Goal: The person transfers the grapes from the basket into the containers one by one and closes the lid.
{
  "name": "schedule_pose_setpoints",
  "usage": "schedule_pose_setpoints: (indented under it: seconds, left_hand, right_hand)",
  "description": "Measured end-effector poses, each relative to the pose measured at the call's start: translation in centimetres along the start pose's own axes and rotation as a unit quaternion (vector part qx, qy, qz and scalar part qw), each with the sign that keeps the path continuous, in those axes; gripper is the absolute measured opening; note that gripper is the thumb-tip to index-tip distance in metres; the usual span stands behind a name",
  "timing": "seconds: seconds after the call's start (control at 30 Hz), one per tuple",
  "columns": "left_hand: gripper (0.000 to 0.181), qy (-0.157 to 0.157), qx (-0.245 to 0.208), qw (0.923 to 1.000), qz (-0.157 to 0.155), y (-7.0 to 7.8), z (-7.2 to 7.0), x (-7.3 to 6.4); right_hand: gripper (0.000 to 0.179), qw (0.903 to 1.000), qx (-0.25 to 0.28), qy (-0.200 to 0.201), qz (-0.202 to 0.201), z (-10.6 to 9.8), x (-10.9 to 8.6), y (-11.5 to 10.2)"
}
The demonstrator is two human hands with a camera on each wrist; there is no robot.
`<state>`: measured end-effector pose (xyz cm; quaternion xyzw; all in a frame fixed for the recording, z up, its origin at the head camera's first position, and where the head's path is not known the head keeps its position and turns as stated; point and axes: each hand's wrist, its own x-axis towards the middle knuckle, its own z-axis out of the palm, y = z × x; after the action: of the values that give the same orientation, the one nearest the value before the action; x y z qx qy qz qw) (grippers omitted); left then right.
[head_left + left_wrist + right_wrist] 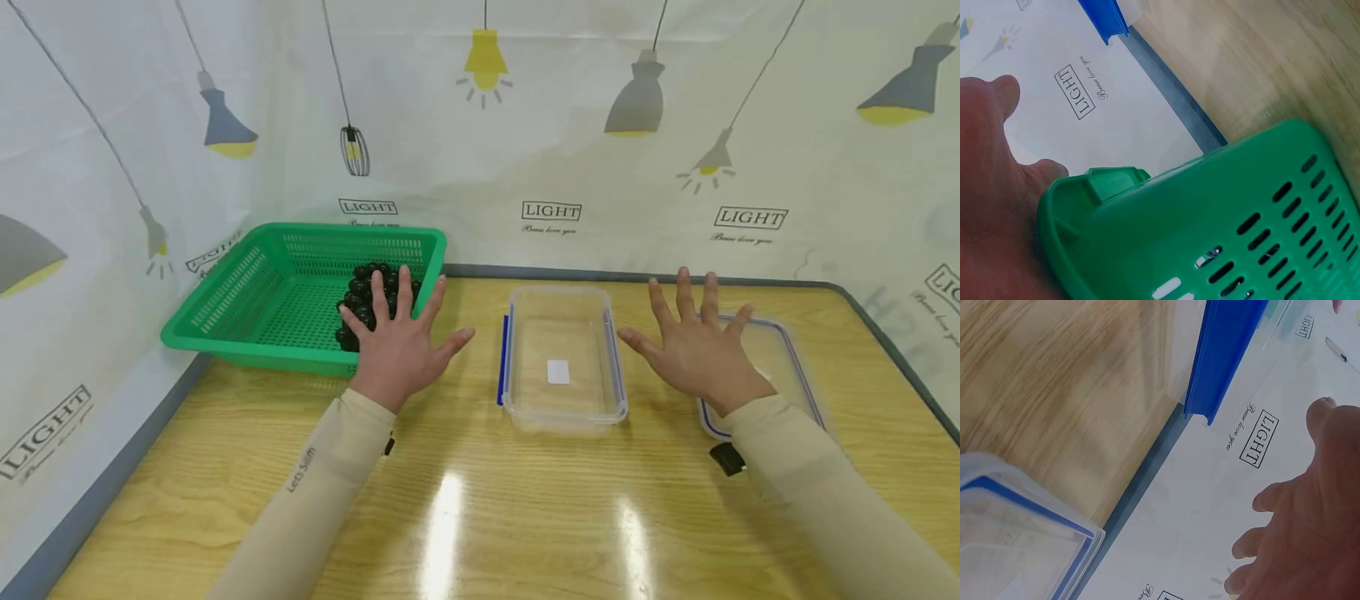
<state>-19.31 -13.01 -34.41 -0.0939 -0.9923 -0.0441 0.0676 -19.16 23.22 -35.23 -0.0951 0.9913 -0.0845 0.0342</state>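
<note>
The table (547,517) is shiny wood. Near its back left corner, the basket (217,344) is smooth plastic and the balls (360,287) look glossy. The box (562,414) and, near the right edge, the lid (780,358) are clear, smooth plastic. The sleeves (300,508) are dull cloth.

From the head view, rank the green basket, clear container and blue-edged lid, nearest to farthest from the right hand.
1. Blue-edged lid: partly hidden behind the right hand.
2. Clear container: left of that hand.
3. Green basket: farthest left.
</note>
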Motion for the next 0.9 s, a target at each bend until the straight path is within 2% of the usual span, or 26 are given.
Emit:
schedule_pose_setpoints:
  seconds: [0.3, 0.43, 0.5, 0.67, 0.9]
  left_hand:
    - [0.077, 0.006, 0.000, 1.0000, 0.001, -0.1, 0.0, -0.1]
    - [0.077, 0.004, -0.003, 1.0000, -0.003, -0.3, 0.1, -0.1]
    - [0.078, 0.002, -0.004, 1.0000, -0.003, -0.3, 0.1, -0.1]
    - [0.079, -0.002, -0.007, 1.0000, -0.004, -0.4, 0.2, -0.2]
    - [0.080, -0.001, -0.016, 0.9999, -0.002, -0.4, 0.1, -0.2]
  right_hand:
    - [0.090, 0.9999, 0.013, 0.000, -0.008, 0.1, 0.1, -0.3]
    - [0.085, 0.9964, 0.080, -0.003, -0.028, 0.3, 0.0, -0.3]
    - [0.080, 0.9894, 0.139, -0.005, -0.040, 0.5, 0.0, -0.4]
    - [0.069, 0.9623, 0.267, 0.010, -0.052, 1.2, 0.0, -0.8]
    - [0.061, 0.9366, 0.342, 0.053, -0.053, 2.6, -0.3, -1.2]
